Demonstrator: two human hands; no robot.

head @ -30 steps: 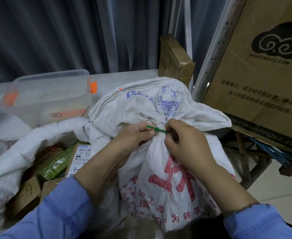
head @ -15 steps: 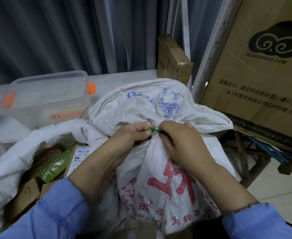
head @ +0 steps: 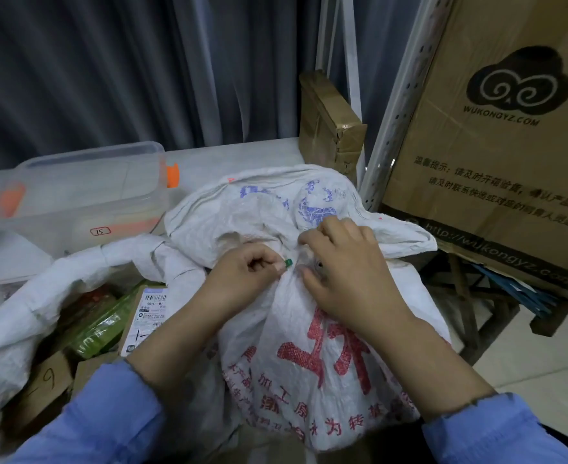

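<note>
Cinching a white woven sack [head: 309,363] just left of the big cardboard box [head: 493,145], a person's left hand [head: 242,272] pinches the stub of a green tie [head: 288,262] while the right hand [head: 349,272] clamps the gathered neck beside it. The cloth, crinkled and printed with red and blue characters, looks soft and slippery, yet bulging and probably weighty. The bunched neck below the tie looks the surest hold. Whether the tie has locked is hidden by the fingers.
</note>
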